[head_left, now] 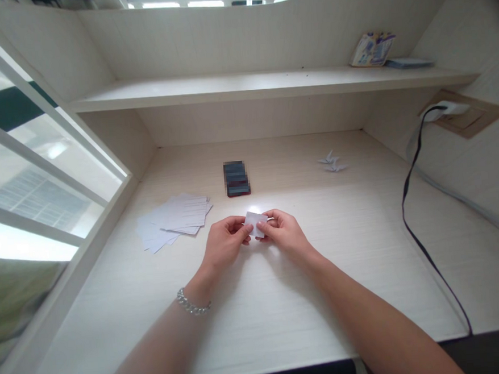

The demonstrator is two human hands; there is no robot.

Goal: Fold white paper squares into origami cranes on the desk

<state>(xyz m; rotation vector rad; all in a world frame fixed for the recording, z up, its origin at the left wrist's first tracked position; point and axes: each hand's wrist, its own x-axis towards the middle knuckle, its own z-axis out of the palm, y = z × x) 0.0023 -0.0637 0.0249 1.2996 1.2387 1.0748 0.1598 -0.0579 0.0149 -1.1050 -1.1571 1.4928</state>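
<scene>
A small folded piece of white paper (pixel 254 219) is held between my two hands just above the desk. My left hand (pixel 227 237) pinches its left side, thumb on top and fingers behind. On its right side my right hand (pixel 284 230) grips it the same way, the two thumbs nearly meeting at its lower edge. To the left lies a loose pile of white paper sheets (pixel 178 215), some with faint ruled lines. Two folded paper cranes (pixel 333 162) rest on the desk at the back right.
A dark phone-like object (pixel 236 179), its face blurred, lies beyond my hands. A black cable (pixel 410 227) runs from the wall socket (pixel 469 117) down over the desk's right side. Above, a shelf (pixel 225 86) carries a colourful packet (pixel 372 49). White bars (pixel 34 225) line the left.
</scene>
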